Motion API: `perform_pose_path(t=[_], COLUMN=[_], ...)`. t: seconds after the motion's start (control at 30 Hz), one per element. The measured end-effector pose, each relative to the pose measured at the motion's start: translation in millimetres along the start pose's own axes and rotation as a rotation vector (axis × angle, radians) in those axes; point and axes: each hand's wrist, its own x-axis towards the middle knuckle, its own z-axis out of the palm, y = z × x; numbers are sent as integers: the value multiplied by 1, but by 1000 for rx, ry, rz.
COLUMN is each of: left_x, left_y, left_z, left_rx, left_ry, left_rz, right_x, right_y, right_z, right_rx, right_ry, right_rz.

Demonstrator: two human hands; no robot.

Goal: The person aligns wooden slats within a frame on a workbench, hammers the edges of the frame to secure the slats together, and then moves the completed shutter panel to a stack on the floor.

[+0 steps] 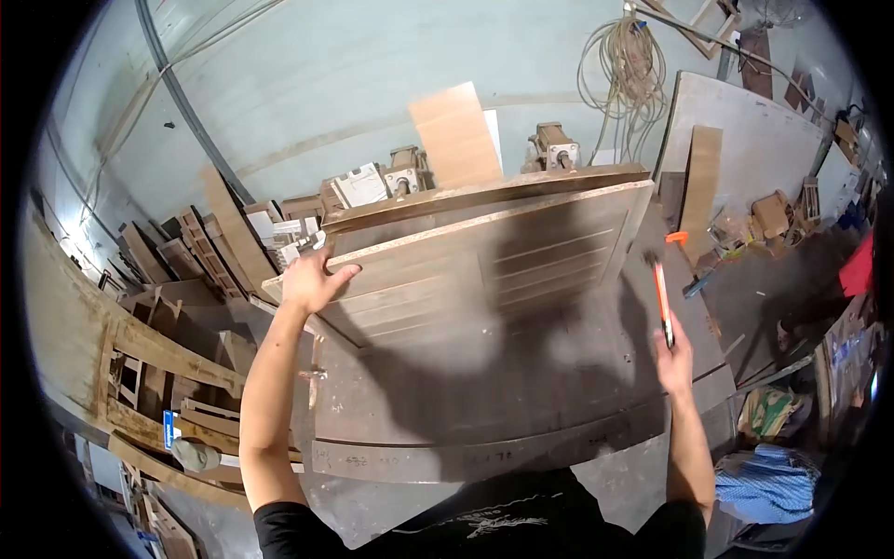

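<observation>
A wooden panel (pixel 410 279) with slatted sections stands on its long edge, tilted, on the worktable (pixel 447 401). My left hand (pixel 315 282) grips its upper left corner, with the thumb on the near face and the fingers over the top edge, partly hidden. Off the panel's right end, my right hand (pixel 674 354) is closed around a slim orange-handled tool (pixel 662 289). Its far end is dark and blurred, so its exact kind cannot be made out. A small orange object (pixel 677 238) lies beyond that tip.
Behind the panel runs a long wooden beam (pixel 484 196), with clamp-like machine parts (pixel 556 149) at the wall. Wooden frames (pixel 168 373) lean at the left. Coiled hose (pixel 629 61) hangs at the back right. Blue cloth (pixel 765 484) lies at the lower right.
</observation>
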Motion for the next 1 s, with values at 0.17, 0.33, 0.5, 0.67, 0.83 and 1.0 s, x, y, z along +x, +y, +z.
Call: perform_pose_path(t=[0.17,0.33,0.5,0.67,0.83,1.0], left_x=[16,26,31,24,-47,-169], left_y=[7,20,29,-1,5,67], left_z=[8,33,89,192,286,349], left_rx=[39,4,-88,-273,-626,-1055], left_ry=[-17,-64,-237,-367,-411,-255], left_rz=[-39,-191,-281,-395,-517,-495], right_x=[-59,-75,-111,-164,-116,-48], right_y=[106,115,68,-24,54,107], right_z=[20,50,143,244,237,174], right_rx=[-441,-856,152,747,575,197], right_ry=[-188,-134,-418,-393,-96,-239], right_rz=[518,402,399,1014,590,453])
